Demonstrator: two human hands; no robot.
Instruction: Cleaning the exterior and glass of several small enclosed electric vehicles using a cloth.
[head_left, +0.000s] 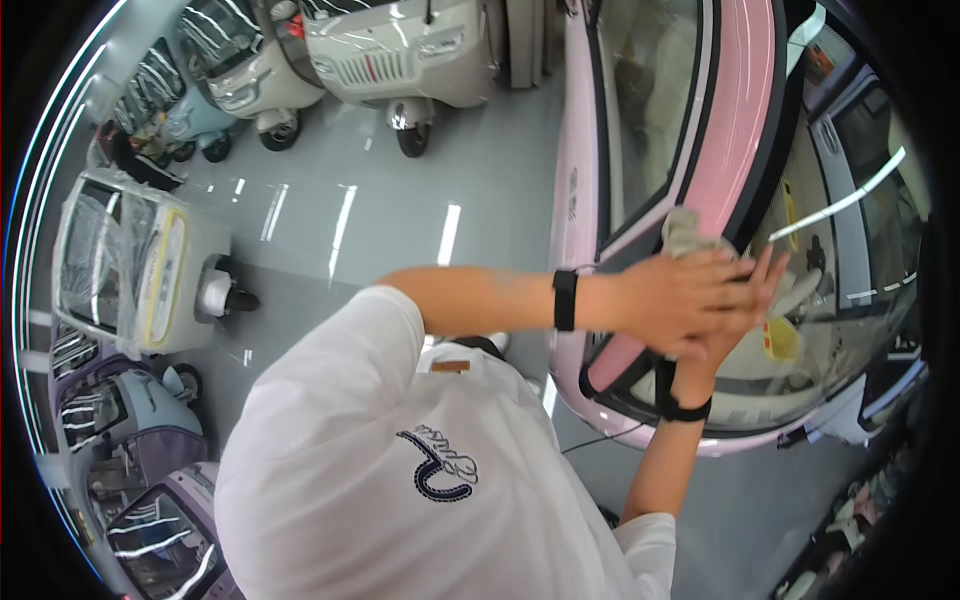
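Note:
A pink enclosed small vehicle (739, 112) stands before me on the right, its windshield (757, 390) curving away to the far side. Over its pink windshield pillar, my left hand (667, 300) lies palm down across my right hand (724, 337), and the two overlap. A bunched beige cloth (690, 232) sticks out past the far edge of my left hand. Which hand grips the cloth is hidden by the overlap. Some fingers of my right hand show beyond the left fingertips, pointing away from me. Each wrist wears a black band.
White cabin vehicles (442, 67) with small front wheels line the far side. A cream vehicle (191, 255) partly wrapped in clear plastic stands at left. Light blue (142, 412) and purple (191, 495) vehicles are parked at lower left. Glossy grey floor (450, 195) lies between them.

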